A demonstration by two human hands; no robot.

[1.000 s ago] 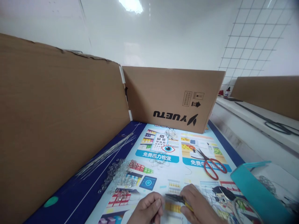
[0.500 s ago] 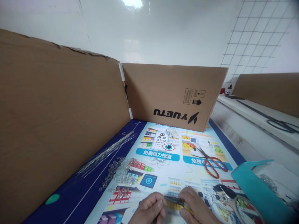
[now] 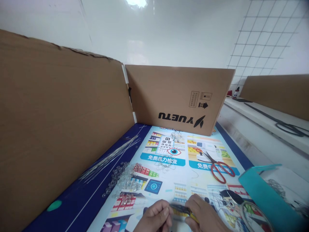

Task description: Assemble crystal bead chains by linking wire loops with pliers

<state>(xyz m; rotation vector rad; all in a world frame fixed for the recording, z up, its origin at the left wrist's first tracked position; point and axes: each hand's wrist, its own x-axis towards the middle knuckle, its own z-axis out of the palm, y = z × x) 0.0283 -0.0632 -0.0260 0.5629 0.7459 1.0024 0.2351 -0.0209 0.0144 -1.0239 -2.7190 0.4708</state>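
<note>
1. Right hand has its grip closed around the pliers, low over the surface
2. Left hand is curled at the plier tips; its pinch is unclear
3. Clear beads lie left

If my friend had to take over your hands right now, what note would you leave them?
Left hand: fist closed, pinching something too small to see, at the pliers' tip.
Right hand: grips the dark yellow-handled pliers.
Nearby: pile of clear glass beads, bundle of thin silver wires, red-handled scissors, teal box.
Done: small beaded wire pieces lie on the printed mat.
Left: many loose beads and wires.
</note>
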